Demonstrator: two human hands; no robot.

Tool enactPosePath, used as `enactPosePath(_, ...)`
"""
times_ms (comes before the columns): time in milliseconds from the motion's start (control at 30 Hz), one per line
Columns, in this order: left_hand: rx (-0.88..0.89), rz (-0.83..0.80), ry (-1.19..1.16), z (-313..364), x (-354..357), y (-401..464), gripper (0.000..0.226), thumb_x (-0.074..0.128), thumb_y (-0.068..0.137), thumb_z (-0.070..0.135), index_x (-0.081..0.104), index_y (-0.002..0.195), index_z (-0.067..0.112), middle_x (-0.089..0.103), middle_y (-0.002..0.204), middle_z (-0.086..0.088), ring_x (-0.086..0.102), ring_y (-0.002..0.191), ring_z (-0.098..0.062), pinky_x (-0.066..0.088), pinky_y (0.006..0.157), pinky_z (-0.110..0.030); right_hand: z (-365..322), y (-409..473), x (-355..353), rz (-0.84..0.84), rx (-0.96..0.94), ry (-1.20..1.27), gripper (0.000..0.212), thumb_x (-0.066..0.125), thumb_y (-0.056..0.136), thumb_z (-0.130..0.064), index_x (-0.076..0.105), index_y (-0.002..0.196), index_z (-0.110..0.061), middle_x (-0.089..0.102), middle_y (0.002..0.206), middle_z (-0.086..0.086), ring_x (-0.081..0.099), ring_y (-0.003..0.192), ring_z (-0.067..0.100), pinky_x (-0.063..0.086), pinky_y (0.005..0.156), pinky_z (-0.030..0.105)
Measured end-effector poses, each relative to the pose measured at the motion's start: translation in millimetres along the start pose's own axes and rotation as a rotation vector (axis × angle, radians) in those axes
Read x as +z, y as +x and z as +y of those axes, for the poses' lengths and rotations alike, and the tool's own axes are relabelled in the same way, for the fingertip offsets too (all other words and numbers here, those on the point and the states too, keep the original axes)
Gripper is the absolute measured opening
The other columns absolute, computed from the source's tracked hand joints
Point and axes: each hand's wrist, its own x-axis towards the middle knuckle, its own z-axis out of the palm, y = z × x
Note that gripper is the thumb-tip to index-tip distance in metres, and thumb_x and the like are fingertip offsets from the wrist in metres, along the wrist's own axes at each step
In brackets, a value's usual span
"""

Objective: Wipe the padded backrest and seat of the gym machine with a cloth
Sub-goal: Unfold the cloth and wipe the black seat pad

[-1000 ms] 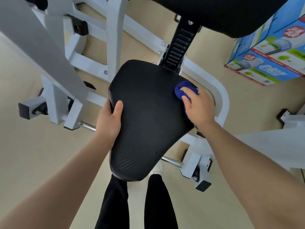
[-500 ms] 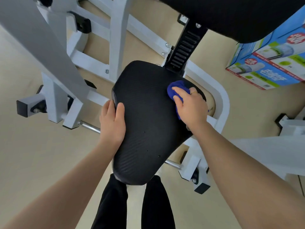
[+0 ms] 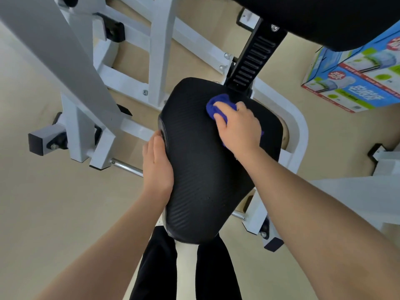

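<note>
The blue cloth [image 3: 217, 105] is bunched under the right hand [image 3: 238, 126], fingers curled over it and pressing it down onto the back part of the black seat pad [image 3: 201, 169], just in front of the slotted black adjustment post [image 3: 252, 61]. Only the front fold of the cloth and a sliver by the wrist are seen; the rest is hidden under the palm. The left hand [image 3: 157, 161] is laid flat along the seat's left edge, fingers straight and together, nothing gripped; it looks to be used for steadying.

Handling, as judged: the cloth is soft, light and limp, so it is best kept wadded w/ the whole palm on top, not pinched at a corner, else it would be dragged into folds. The seat is firm padding under a ribbed vinyl-type skin, w/ some give expected under pressure; the ribs may catch the cloth a bit when wiped across the grain. No lifting is needed, since the pad is fixed to the white frame [image 3: 160, 50]. Bracing at the side rim, as done now, seems the right hold.

The dark backrest pad [image 3: 324, 18] is seen at top right, above the post, untouched by either hand. Farther out, a blue printed carton [image 3: 357, 83] is set on the beige floor [image 3: 43, 213], well apart from the seat. Dark trouser legs [image 3: 158, 267] are seen under the seat's front tip.
</note>
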Motion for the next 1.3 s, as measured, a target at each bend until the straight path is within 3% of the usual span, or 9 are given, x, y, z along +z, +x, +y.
enactPosePath(100, -0.019, -0.026, -0.062, 2, -2, 1, 0.029, 0.021, 0.086, 0.052, 0.048, 0.093, 0.060, 0.046, 0.123, 0.009, 0.045, 0.119, -0.012, 0.035, 0.107, -0.044, -19, -6, -5, -0.013, -0.035, 0.057, 0.035, 0.044, 0.094, -0.037, 0.055, 0.126, -0.030, 0.056, 0.108, 0.012, 0.057, 0.091, 0.033, 0.046, 0.073, 0.039)
enactPosePath(200, -0.066, -0.010, -0.171, 3, -5, 4, 0.043, 0.024, 0.085, 0.055, 0.057, 0.111, 0.043, 0.053, 0.125, 0.005, 0.051, 0.113, -0.009, 0.040, 0.102, -0.036, -48, -47, -8, 0.014, -0.290, 0.155, 0.033, 0.048, 0.083, -0.038, 0.067, 0.107, -0.026, 0.059, 0.084, 0.009, 0.059, 0.070, 0.031, 0.048, 0.059, 0.035)
enactPosePath(333, -0.137, -0.042, -0.261, 5, -14, 8, 0.051, 0.014, 0.099, 0.044, 0.056, 0.121, 0.025, 0.060, 0.117, 0.003, 0.055, 0.099, -0.002, 0.040, 0.079, -0.017, -56, -54, -10, -0.093, -0.546, 0.143, 0.035, 0.044, 0.081, -0.042, 0.069, 0.104, -0.031, 0.059, 0.079, 0.004, 0.058, 0.065, 0.024, 0.043, 0.057, 0.029)
enactPosePath(567, -0.115, -0.087, -0.218, 5, -28, 21, 0.061, 0.008, 0.099, 0.046, 0.064, 0.105, 0.023, 0.065, 0.100, 0.010, 0.057, 0.100, -0.010, 0.043, 0.091, -0.033, -60, 25, 7, -0.026, -0.044, 0.081, 0.038, 0.044, 0.094, -0.040, 0.050, 0.132, -0.034, 0.055, 0.115, 0.009, 0.056, 0.099, 0.030, 0.048, 0.080, 0.042)
enactPosePath(700, -0.149, -0.126, -0.235, 8, -32, 23, 0.063, 0.007, 0.097, 0.049, 0.064, 0.104, 0.023, 0.065, 0.099, 0.008, 0.058, 0.095, -0.009, 0.043, 0.089, -0.031, -73, -23, -4, -0.036, -0.333, 0.100, 0.032, 0.049, 0.087, -0.038, 0.063, 0.115, -0.031, 0.058, 0.093, 0.010, 0.060, 0.079, 0.032, 0.046, 0.066, 0.036)
enactPosePath(833, -0.223, -0.148, -0.272, 13, -36, 21, 0.066, 0.008, 0.096, 0.054, 0.063, 0.112, 0.021, 0.064, 0.099, 0.006, 0.059, 0.090, -0.006, 0.046, 0.076, -0.023, -74, -64, -13, -0.206, -0.630, 0.142, 0.035, 0.045, 0.081, -0.043, 0.069, 0.103, -0.031, 0.058, 0.080, 0.004, 0.056, 0.065, 0.023, 0.043, 0.058, 0.030)
enactPosePath(900, -0.197, -0.169, -0.249, 12, -38, 23, 0.066, 0.006, 0.096, 0.052, 0.061, 0.114, 0.020, 0.064, 0.100, 0.007, 0.058, 0.092, -0.006, 0.045, 0.085, -0.025, -65, -43, -10, -0.178, -0.591, 0.111, 0.034, 0.047, 0.084, -0.044, 0.066, 0.110, -0.033, 0.058, 0.084, 0.006, 0.059, 0.070, 0.027, 0.046, 0.061, 0.032)
enactPosePath(1067, -0.188, -0.132, -0.211, 7, -41, 27, 0.065, 0.007, 0.095, 0.054, 0.057, 0.119, 0.019, 0.065, 0.108, 0.004, 0.059, 0.105, -0.013, 0.040, 0.096, -0.033, -63, 10, 2, -0.038, -0.075, 0.093, 0.036, 0.047, 0.094, -0.038, 0.052, 0.129, -0.033, 0.055, 0.111, 0.011, 0.058, 0.093, 0.031, 0.050, 0.076, 0.041)
enactPosePath(1300, -0.209, -0.206, -0.140, 28, -40, 13, 0.056, 0.012, 0.096, 0.054, 0.062, 0.092, 0.028, 0.062, 0.106, 0.010, 0.055, 0.109, -0.012, 0.038, 0.090, -0.027, -79, -99, -24, -0.217, -0.537, 0.110, 0.029, 0.052, 0.080, -0.037, 0.066, 0.104, -0.031, 0.056, 0.083, 0.004, 0.054, 0.067, 0.022, 0.039, 0.060, 0.031)
